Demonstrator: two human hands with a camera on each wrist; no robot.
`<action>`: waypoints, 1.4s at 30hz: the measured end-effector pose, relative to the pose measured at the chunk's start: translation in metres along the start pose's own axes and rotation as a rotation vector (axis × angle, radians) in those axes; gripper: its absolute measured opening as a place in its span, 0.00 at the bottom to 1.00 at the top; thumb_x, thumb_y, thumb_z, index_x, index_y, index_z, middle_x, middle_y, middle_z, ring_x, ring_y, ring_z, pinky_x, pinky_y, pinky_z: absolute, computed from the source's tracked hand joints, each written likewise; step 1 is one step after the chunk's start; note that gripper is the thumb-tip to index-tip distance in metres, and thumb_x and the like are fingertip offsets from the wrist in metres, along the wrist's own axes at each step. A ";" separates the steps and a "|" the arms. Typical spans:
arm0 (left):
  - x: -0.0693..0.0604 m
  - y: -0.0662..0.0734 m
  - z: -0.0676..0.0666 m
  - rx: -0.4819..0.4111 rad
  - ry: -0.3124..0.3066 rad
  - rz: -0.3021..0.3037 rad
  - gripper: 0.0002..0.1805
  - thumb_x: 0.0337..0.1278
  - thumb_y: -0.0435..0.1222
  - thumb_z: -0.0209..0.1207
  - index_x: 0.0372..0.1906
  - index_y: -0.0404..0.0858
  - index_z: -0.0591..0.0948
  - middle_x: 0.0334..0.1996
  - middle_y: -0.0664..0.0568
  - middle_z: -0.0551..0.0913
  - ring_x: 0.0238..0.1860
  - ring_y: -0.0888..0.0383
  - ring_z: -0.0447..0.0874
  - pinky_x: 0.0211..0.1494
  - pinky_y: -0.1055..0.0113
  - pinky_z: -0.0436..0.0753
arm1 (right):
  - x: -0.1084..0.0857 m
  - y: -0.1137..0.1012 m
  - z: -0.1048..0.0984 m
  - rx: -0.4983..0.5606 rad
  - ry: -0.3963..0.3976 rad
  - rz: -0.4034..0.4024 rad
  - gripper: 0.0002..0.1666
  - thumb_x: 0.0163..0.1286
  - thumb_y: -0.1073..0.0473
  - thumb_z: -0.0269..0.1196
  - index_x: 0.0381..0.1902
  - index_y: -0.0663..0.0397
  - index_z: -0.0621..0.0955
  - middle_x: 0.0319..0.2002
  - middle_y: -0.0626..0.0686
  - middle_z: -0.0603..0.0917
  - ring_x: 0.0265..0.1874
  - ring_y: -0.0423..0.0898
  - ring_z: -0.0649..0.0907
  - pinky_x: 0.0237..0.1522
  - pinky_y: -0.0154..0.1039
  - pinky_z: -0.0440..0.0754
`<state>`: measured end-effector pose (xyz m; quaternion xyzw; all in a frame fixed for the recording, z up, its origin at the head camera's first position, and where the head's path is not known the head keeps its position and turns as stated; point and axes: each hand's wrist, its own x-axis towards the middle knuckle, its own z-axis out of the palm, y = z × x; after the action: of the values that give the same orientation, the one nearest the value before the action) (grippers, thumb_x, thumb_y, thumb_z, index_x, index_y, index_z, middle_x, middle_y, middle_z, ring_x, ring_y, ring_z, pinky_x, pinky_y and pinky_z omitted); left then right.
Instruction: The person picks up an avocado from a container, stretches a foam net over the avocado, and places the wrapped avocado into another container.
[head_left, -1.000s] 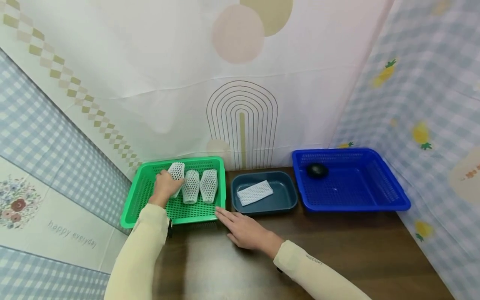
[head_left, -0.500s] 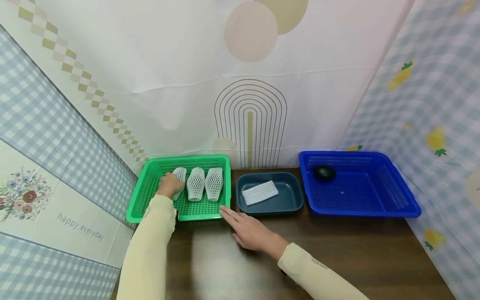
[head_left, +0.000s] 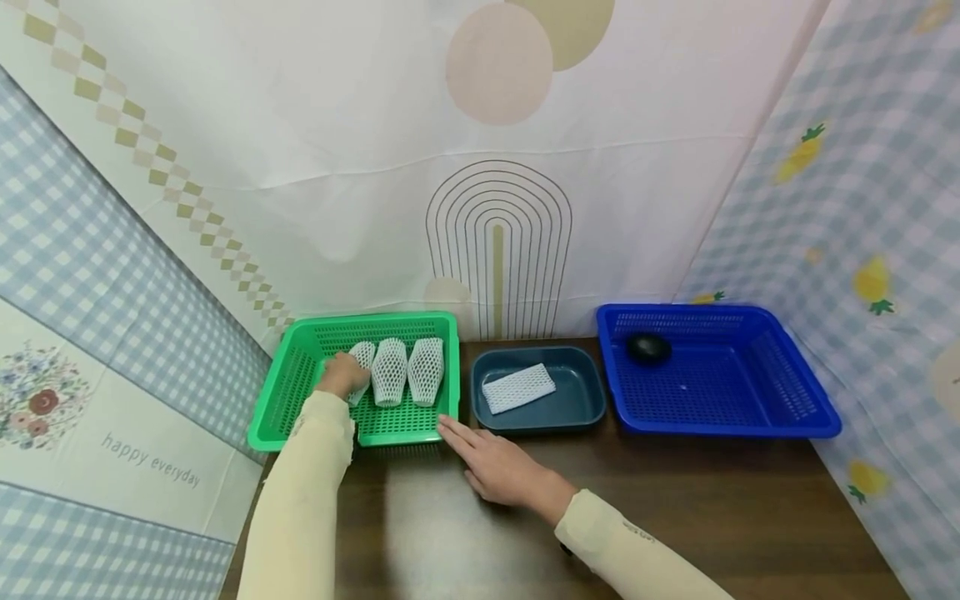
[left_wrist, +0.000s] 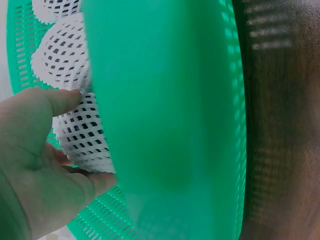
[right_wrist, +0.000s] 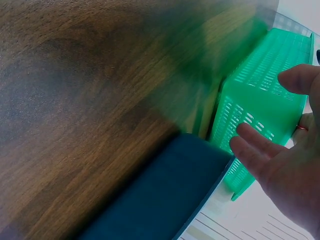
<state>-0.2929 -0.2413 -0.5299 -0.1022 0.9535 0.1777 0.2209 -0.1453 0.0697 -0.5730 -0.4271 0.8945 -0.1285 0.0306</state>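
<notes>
In the head view, three white foam net sleeves lie side by side in the green basket [head_left: 408, 433]. My left hand [head_left: 343, 377] grips the leftmost sleeve [head_left: 363, 357], thumb on one side and fingers on the other. In the left wrist view something dark shows through that sleeve's mesh [left_wrist: 84, 132]; its kind is hidden. The middle sleeve [head_left: 390, 372] and right sleeve [head_left: 426, 372] lie beside it. My right hand [head_left: 498, 467] rests its extended fingers at the basket's front right corner and holds nothing.
Right of the green basket stands a dark teal tray [head_left: 577, 404] with a flat white foam net [head_left: 519, 387] in it. Farther right, a blue basket [head_left: 720, 429] holds a dark, oval, avocado-like object [head_left: 648, 348]. Patterned cloth hangs behind the brown wooden table [head_left: 450, 550].
My left hand has lowered the leftmost sleeve into line beside the other two, still gripping it. The right hand stays at the basket's corner. The head view has shifted slightly.
</notes>
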 end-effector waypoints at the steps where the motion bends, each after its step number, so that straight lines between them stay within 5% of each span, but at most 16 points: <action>1: 0.000 -0.001 0.000 -0.001 -0.003 0.001 0.42 0.77 0.43 0.46 0.74 0.12 0.45 0.74 0.16 0.50 0.74 0.22 0.55 0.71 0.36 0.70 | 0.000 0.000 0.000 -0.002 0.000 -0.001 0.48 0.76 0.58 0.61 0.84 0.54 0.49 0.85 0.53 0.47 0.70 0.49 0.75 0.66 0.47 0.78; 12: 0.001 -0.011 -0.002 -0.089 -0.006 0.031 0.46 0.76 0.47 0.46 0.78 0.18 0.41 0.77 0.18 0.45 0.76 0.22 0.48 0.75 0.34 0.62 | -0.002 0.002 0.005 -0.007 0.022 -0.005 0.51 0.75 0.58 0.62 0.84 0.51 0.47 0.85 0.51 0.45 0.71 0.49 0.75 0.66 0.47 0.78; 24: -0.039 0.010 -0.003 0.078 0.322 0.303 0.44 0.74 0.46 0.54 0.78 0.23 0.50 0.74 0.20 0.54 0.74 0.23 0.51 0.71 0.31 0.63 | -0.004 0.003 0.010 -0.006 0.050 -0.006 0.52 0.75 0.51 0.64 0.84 0.51 0.47 0.85 0.50 0.44 0.72 0.49 0.74 0.67 0.48 0.77; 31: -0.060 0.035 0.005 0.105 0.484 0.467 0.43 0.70 0.47 0.59 0.77 0.26 0.58 0.72 0.26 0.63 0.73 0.28 0.59 0.72 0.35 0.67 | -0.017 0.002 -0.010 -0.025 0.048 0.028 0.49 0.77 0.46 0.61 0.84 0.50 0.50 0.85 0.48 0.46 0.75 0.49 0.71 0.71 0.47 0.74; 42: -0.093 0.070 0.034 0.134 0.546 0.619 0.40 0.67 0.47 0.62 0.75 0.29 0.65 0.70 0.32 0.71 0.72 0.35 0.67 0.73 0.40 0.69 | -0.056 0.018 -0.048 -0.116 0.195 0.007 0.45 0.77 0.45 0.61 0.82 0.52 0.57 0.83 0.50 0.55 0.75 0.50 0.70 0.73 0.48 0.70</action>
<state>-0.2170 -0.1537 -0.4954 0.1606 0.9722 0.1398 -0.0979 -0.1317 0.1337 -0.5346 -0.4106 0.9005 -0.1176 -0.0811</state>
